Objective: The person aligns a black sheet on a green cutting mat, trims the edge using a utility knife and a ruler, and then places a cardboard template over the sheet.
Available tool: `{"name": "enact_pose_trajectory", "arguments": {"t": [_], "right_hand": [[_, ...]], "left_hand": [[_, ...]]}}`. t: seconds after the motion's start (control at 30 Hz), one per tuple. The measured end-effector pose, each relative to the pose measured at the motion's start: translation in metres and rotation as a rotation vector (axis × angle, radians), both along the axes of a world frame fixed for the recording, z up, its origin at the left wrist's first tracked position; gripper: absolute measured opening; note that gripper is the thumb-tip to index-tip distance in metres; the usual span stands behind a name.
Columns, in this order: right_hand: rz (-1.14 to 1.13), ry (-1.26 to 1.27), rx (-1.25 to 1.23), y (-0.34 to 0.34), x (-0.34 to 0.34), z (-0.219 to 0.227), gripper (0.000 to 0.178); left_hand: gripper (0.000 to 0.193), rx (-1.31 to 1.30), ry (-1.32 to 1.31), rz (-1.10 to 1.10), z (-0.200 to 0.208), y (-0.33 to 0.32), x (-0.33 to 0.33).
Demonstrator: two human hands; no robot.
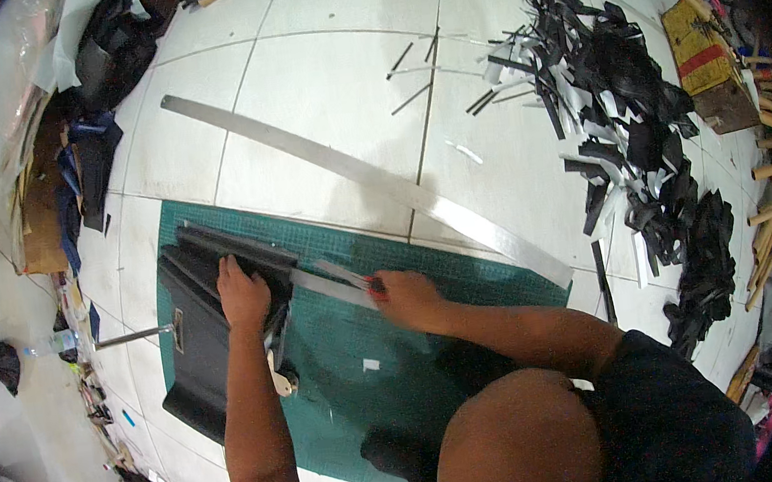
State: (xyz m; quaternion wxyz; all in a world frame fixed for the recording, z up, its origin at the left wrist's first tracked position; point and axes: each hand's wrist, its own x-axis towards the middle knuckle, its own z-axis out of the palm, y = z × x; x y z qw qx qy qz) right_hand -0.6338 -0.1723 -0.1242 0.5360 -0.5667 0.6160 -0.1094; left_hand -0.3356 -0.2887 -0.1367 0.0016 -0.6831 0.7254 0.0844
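Note:
My left hand [246, 295] is closed on the upper part of a pile of folded black sheet material [209, 344], which lies on a green cutting mat [349, 424]. My right hand [408, 301] grips red-handled scissors [376, 288], their blades pointing left toward the pile. Just below the blades, a pale flat strip [327, 291] runs between the black material and my right hand. Beside my left forearm, a cream-coloured tool [282, 382] sits partly hidden at the pile's edge. A metal rod-like tool [135, 337] rests with one end on the black material.
A long steel ruler [331, 162] lies diagonally over the white tiles and the mat's far edge. Black and white offcuts [627, 112] heap up on the right, near a yellow-and-red box [700, 53] and cardboard tubes [771, 229]. A plastic bottle [53, 344] is at the left.

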Motion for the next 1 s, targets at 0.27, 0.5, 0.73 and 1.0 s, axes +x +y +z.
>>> {"name": "enact_pose_trajectory", "arguments": {"t": [0.27, 0.5, 0.73, 1.0], "right_hand": [[-0.093, 0.083, -0.193, -0.084, 0.067, -0.038, 0.029], [-0.198, 0.039, -0.081, -0.093, 0.079, -0.018, 0.033], [-0.227, 0.047, -0.027, -0.099, 0.083, -0.021, 0.031], [-0.09, -0.081, 0.001, -0.092, 0.057, -0.002, 0.041]], "left_hand": [[0.092, 0.245, -0.158, 0.006, 0.018, -0.01, -0.029], [0.097, 0.162, -0.087, 0.074, 0.012, 0.002, -0.025], [0.095, 0.162, -0.039, 0.126, 0.013, 0.002, -0.034], [0.093, 0.189, -0.107, 0.142, 0.011, 0.003, -0.033]]}}
